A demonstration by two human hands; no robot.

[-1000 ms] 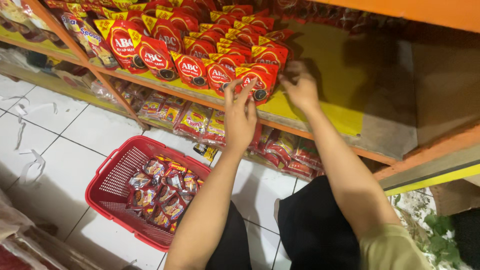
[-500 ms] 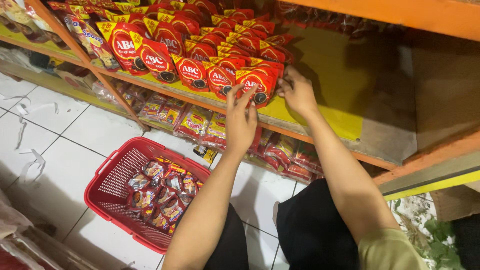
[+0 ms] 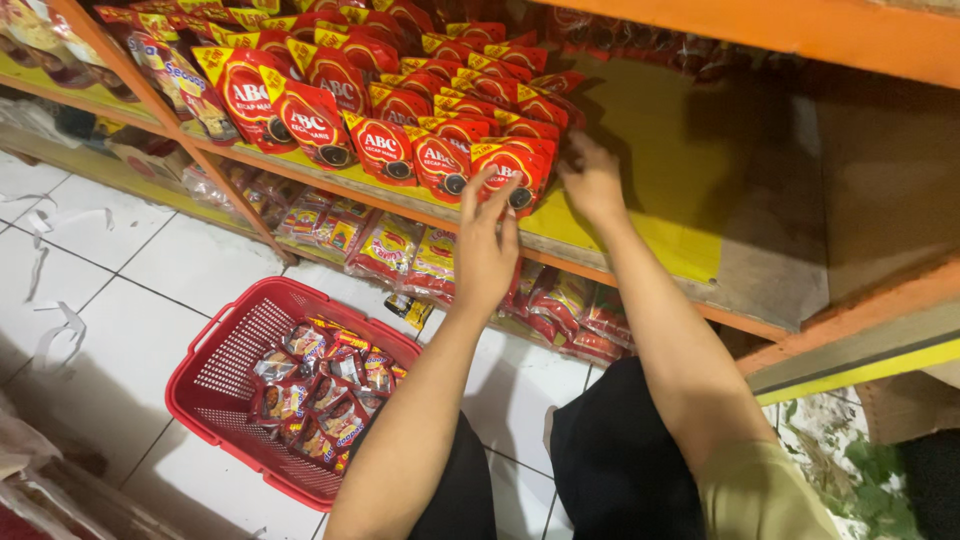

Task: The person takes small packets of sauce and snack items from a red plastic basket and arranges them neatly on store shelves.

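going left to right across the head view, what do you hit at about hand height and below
red basket → left hand → right hand → bare yellow shelf liner

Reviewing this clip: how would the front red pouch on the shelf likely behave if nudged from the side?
The front red pouch looks like a soft, glossy stand-up pack, so it would probably flex and slip under fingers. It leans on the row behind, so a nudge likely tips it. The left hand touches its front; the right hand rests beside it.
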